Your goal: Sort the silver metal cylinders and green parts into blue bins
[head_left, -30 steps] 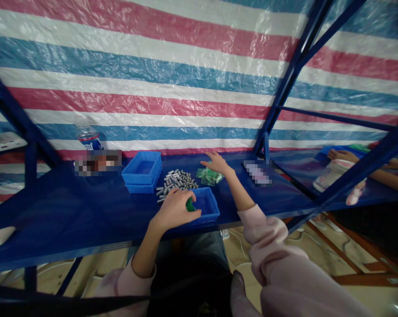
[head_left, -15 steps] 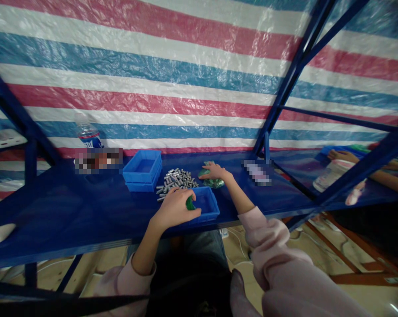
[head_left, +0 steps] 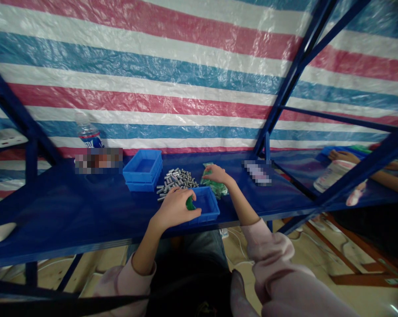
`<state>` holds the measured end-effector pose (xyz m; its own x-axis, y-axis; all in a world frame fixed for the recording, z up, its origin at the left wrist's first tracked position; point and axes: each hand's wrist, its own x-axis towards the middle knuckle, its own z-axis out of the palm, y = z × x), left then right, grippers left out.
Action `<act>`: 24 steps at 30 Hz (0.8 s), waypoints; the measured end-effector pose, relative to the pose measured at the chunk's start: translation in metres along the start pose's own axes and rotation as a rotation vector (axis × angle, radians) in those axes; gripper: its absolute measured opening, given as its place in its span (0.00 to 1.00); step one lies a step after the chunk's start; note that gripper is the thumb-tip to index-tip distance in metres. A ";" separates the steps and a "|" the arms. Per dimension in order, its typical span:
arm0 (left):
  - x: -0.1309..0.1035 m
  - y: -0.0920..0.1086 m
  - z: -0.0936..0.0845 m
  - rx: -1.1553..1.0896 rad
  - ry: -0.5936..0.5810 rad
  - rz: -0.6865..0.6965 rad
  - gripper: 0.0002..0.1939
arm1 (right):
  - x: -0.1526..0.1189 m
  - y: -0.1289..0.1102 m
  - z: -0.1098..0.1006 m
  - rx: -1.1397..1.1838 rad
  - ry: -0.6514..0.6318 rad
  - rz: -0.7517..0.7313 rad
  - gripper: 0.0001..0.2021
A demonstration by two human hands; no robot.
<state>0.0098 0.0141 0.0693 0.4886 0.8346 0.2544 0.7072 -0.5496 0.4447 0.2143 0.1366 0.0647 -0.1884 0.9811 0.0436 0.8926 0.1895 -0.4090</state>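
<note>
My left hand point(head_left: 177, 208) is curled round a small green item point(head_left: 190, 203) at the left side of an open blue bin point(head_left: 209, 203) by the table's front edge. Behind that bin, my right hand point(head_left: 216, 174) has its fingers closed on a green plastic bag point(head_left: 219, 189), which lies on the table. Short silver metal cylinders point(head_left: 179, 178) form a loose pile left of the bag. Two stacked blue bins point(head_left: 143, 170) stand left of the pile.
A bottle point(head_left: 89, 134) stands at the back left behind a blurred patch. A white object point(head_left: 0, 233) lies at the left edge. Blue frame posts point(head_left: 281, 97) rise at the right. Beyond them are another person's hand point(head_left: 343, 156) and a plastic jar point(head_left: 332, 176).
My right hand has shifted slightly, and the green bag under it has changed shape, its near end now spread further right. My left hand has stayed almost still.
</note>
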 end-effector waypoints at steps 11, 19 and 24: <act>0.000 0.001 -0.001 0.003 0.005 0.002 0.10 | -0.046 -0.015 -0.038 0.367 0.390 -0.171 0.12; -0.001 0.001 -0.001 0.021 0.018 -0.025 0.18 | -0.106 -0.038 -0.014 0.689 0.423 -0.008 0.13; -0.002 0.001 -0.001 0.013 0.020 -0.036 0.21 | -0.118 -0.043 -0.005 0.337 0.290 0.099 0.07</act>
<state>0.0094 0.0121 0.0705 0.4529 0.8541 0.2558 0.7306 -0.5199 0.4427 0.2003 0.0132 0.0821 0.0564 0.9730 0.2236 0.7082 0.1189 -0.6959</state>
